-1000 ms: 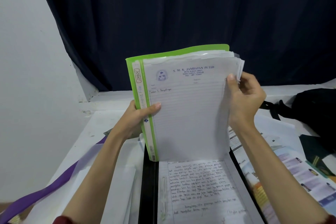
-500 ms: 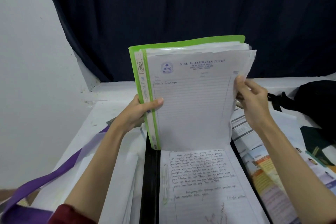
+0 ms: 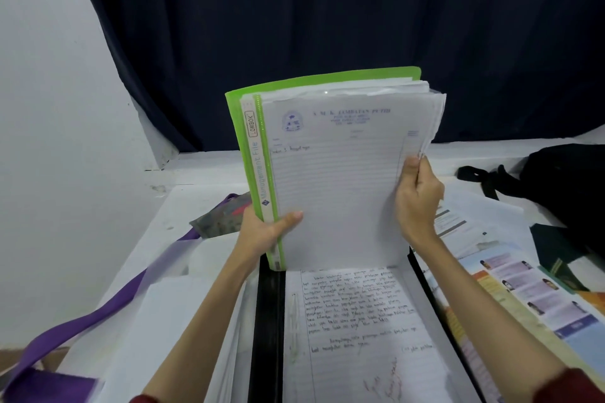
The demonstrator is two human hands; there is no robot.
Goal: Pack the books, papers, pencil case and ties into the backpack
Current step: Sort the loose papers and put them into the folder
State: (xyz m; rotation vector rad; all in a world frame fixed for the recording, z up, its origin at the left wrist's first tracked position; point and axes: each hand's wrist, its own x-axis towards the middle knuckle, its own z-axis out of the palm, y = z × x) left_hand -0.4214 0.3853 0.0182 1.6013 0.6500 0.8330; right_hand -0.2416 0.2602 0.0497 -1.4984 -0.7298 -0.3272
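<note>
we are holding the green file (image 3: 258, 154) upright on the black folder (image 3: 266, 321) on the counter (image 3: 203, 193), our left hand (image 3: 262, 232) curling its grip round the spine while our right hand (image 3: 417, 199) is pinching the loose papers (image 3: 334, 180) at their free edge. the backpack (image 3: 566, 183) is lying well apart at the far right. we are risking sheets fanning out and sliding free, since that edge looks uneven and only lightly pinched.
</note>
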